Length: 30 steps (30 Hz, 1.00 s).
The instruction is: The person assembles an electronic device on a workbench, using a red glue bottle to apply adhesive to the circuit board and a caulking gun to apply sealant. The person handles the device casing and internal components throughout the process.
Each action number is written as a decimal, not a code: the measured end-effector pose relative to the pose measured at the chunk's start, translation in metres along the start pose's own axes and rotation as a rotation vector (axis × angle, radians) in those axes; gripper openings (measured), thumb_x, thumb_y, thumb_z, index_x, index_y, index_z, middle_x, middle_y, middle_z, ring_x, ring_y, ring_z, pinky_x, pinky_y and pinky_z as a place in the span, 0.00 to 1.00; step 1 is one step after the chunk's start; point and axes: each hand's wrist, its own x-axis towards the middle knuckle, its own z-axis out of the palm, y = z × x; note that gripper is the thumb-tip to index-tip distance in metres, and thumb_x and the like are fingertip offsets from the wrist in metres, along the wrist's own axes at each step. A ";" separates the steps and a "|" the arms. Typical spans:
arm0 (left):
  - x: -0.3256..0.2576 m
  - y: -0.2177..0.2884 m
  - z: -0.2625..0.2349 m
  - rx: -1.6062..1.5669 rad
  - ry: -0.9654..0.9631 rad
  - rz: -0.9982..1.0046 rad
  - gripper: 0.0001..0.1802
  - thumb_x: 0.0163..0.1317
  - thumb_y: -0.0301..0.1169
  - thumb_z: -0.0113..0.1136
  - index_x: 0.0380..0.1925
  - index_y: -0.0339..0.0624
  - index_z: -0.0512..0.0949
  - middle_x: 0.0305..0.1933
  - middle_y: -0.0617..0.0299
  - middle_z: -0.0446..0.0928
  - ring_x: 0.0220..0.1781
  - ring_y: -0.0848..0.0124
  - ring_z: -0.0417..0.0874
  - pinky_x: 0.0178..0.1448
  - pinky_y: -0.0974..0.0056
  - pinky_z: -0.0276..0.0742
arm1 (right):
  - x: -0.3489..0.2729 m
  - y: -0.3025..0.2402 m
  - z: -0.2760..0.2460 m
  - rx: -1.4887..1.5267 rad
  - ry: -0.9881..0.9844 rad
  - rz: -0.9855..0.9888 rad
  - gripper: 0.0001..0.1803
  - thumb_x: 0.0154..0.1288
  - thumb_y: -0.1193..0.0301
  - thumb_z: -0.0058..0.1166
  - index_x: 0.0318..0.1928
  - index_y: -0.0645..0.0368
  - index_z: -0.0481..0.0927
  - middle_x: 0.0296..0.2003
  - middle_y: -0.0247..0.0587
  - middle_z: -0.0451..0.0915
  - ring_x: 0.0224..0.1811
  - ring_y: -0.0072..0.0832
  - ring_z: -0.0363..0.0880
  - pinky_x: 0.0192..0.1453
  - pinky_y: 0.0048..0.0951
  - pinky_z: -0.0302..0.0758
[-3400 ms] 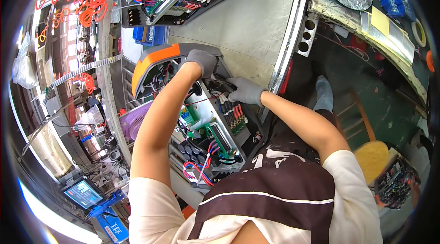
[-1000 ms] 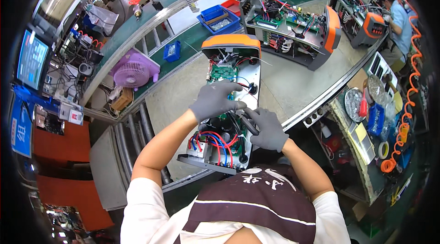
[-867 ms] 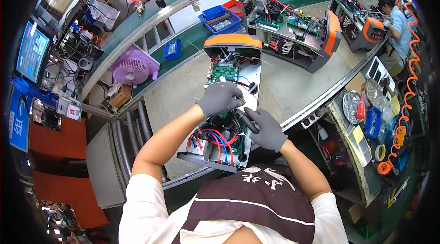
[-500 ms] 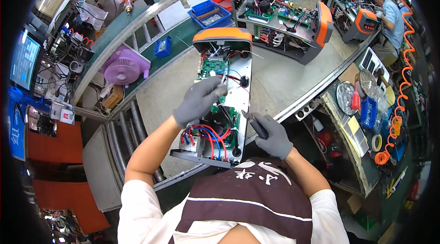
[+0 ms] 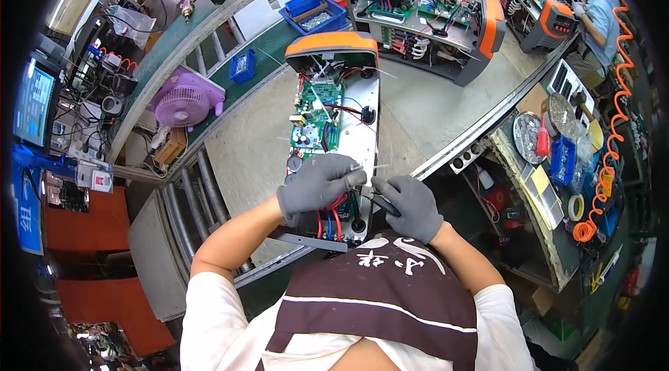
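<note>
An opened machine chassis (image 5: 359,141) with an orange-topped panel (image 5: 331,43) lies lengthwise before me. It carries a green circuit board (image 5: 324,103), and red and blue wires show at its near end. My left hand (image 5: 322,183), in a grey glove, is closed over that near end, its fingertips pinching a thin pale strip that looks like a cable tie. Close by on the right, my gloved right hand (image 5: 412,208) grips dark-handled pliers (image 5: 382,202). Their jaws point toward the left fingertips; whether they touch the strip cannot be made out.
Another opened machine (image 5: 425,26) stands beyond to the right, and a person (image 5: 598,22) works farther off. Blue bins (image 5: 313,16) of small parts line the far left edge. At right are a side bench (image 5: 519,193) and a coiled orange hose (image 5: 613,155).
My left hand has come down from the middle of the chassis to its near end, over the wires. The pliers in my right hand now meet the area by the left fingertips.
</note>
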 end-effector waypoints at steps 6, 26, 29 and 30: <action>-0.001 -0.005 -0.013 -0.234 0.326 -0.145 0.16 0.69 0.39 0.49 0.33 0.38 0.79 0.28 0.59 0.77 0.32 0.69 0.77 0.39 0.63 0.71 | 0.006 -0.001 -0.008 0.169 0.092 0.120 0.34 0.44 0.74 0.59 0.58 0.52 0.72 0.38 0.41 0.74 0.40 0.41 0.75 0.40 0.39 0.74; 0.054 -0.054 -0.051 -0.084 0.568 -0.192 0.18 0.67 0.42 0.52 0.34 0.37 0.81 0.29 0.59 0.80 0.33 0.72 0.78 0.39 0.64 0.72 | 0.104 0.010 0.007 -0.091 -0.011 0.175 0.30 0.49 0.68 0.59 0.56 0.55 0.69 0.42 0.47 0.74 0.44 0.44 0.76 0.44 0.45 0.73; 0.059 -0.060 -0.064 -0.152 0.606 -0.216 0.18 0.68 0.43 0.50 0.35 0.38 0.80 0.26 0.60 0.78 0.32 0.73 0.78 0.37 0.64 0.71 | 0.092 0.019 0.003 0.188 0.065 0.228 0.28 0.49 0.68 0.56 0.54 0.51 0.71 0.41 0.47 0.74 0.41 0.46 0.77 0.43 0.43 0.74; 0.064 -0.058 -0.069 -0.174 0.604 -0.240 0.18 0.69 0.43 0.49 0.35 0.38 0.79 0.25 0.61 0.77 0.31 0.75 0.77 0.36 0.64 0.70 | 0.092 0.025 0.001 0.256 0.117 0.300 0.27 0.49 0.68 0.57 0.53 0.51 0.72 0.41 0.48 0.74 0.40 0.47 0.77 0.43 0.43 0.74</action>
